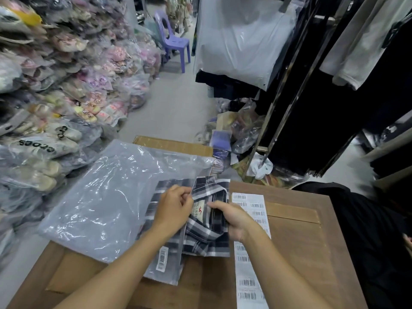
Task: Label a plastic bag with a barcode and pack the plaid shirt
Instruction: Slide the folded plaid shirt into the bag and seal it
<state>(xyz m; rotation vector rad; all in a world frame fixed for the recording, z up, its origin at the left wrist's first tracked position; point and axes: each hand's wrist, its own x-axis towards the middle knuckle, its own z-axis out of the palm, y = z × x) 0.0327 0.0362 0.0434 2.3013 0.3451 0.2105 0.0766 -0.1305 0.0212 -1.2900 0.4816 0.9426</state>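
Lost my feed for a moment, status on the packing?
Left hand pinching bag mouth, right hand on shirt. Shirt partly in bag, barcode on. Nothing blocking.

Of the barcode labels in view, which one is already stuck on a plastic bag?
The single white barcode label near the left forearm, stuck on the clear plastic bag holding the plaid shirt. The others remain on the long white label sheet at the right.

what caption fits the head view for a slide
Both hands, left and right, slide a folded plaid shirt into a barcode-labelled plastic bag.
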